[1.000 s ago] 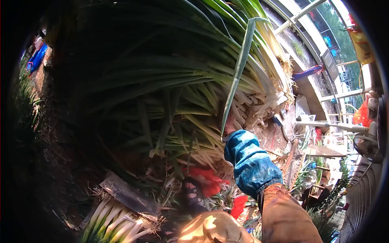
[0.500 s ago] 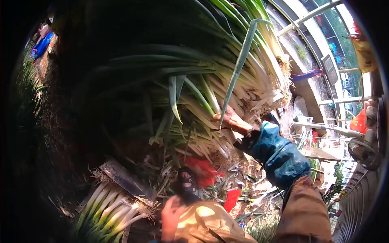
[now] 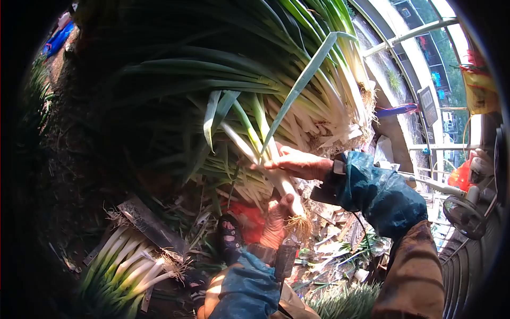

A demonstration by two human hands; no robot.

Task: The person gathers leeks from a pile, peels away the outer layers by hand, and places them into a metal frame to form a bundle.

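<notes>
My right hand (image 3: pixel 297 163) is closed around the white stalk of a long green onion (image 3: pixel 283 183), which is tilted with its roots toward me. Below it, my left hand (image 3: pixel 273 226) holds the same onion close to its roots, thumb against the stalk. The onion's leaves split above my right hand. Just beyond lies a large heap of green onions (image 3: pixel 319 114), white root ends to the right and dark leaves trailing left into shadow. Teal sleeve covers (image 3: pixel 380 194) are on both forearms.
At lower left, a bundle of green onions (image 3: pixel 133 266) lies beside a dark board (image 3: pixel 154 226). Peelings and red plastic (image 3: pixel 247 220) litter the ground around my feet. A fan (image 3: pixel 465 217) and a metal frame (image 3: pixel 409 37) stand on the right.
My left hand has come up from my lap to the onion's root end. My right hand has drawn the onion out of the heap, baring its roots.
</notes>
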